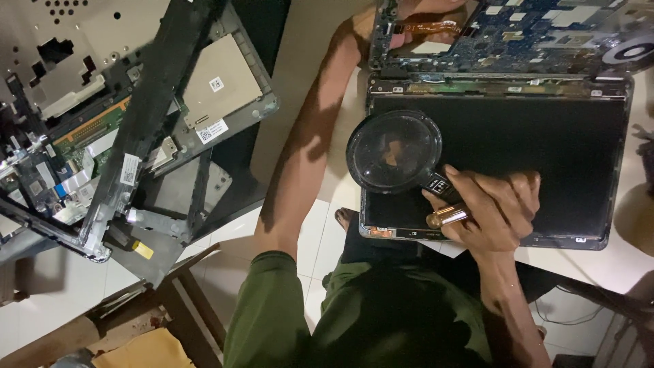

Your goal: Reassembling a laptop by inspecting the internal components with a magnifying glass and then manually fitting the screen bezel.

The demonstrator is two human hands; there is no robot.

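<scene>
On white tile floor, dismantled laptop [504,146] is lying open; right hand [494,211] is gripping magnifying glass [395,151] w/ handle over dark screen. Left hand [415,10] is partly cut off; grip can't be told.

Single head view, steeply downward, close above lap and floor.

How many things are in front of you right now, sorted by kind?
Magnifying glass, held in the right hand: 1
Opened laptop with dark screen and bare motherboard, left hand reaching to it: 1
Stripped laptop chassis parts stacked at left: 1 pile
Yellow envelope: 1
Total: 4
</scene>
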